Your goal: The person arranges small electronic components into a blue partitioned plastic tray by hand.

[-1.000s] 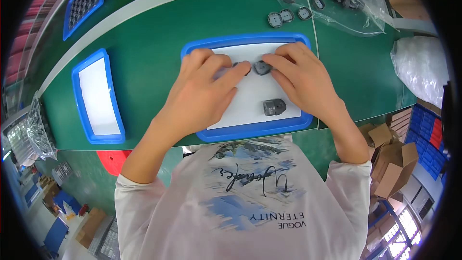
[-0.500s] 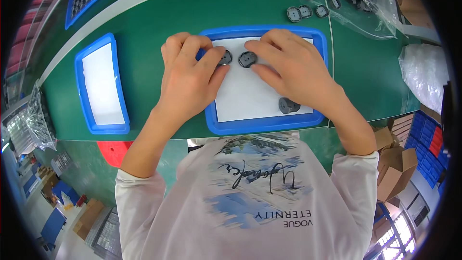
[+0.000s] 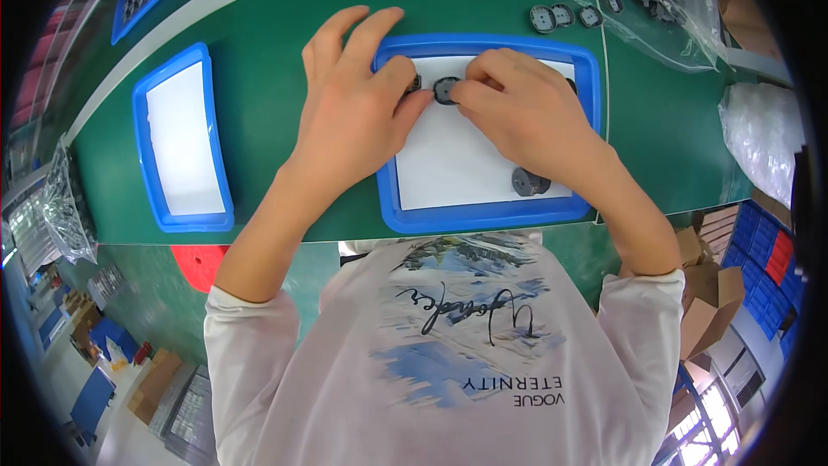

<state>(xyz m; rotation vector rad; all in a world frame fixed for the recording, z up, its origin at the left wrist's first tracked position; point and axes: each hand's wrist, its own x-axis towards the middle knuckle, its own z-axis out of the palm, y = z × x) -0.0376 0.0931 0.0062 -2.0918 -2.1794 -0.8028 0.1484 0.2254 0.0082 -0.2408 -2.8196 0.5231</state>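
One piece (image 3: 416,84) partly behind left fingers (image 3: 397,75)

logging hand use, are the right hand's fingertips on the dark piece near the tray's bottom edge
No, the right hand has its fingertips at the round dark part farther up the tray, away from the dark piece.

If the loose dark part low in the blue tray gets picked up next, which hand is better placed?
Probably the right hand: the loose dark part lies just below it in the picture, while the left hand is farther away. Both hold other dark parts, though.
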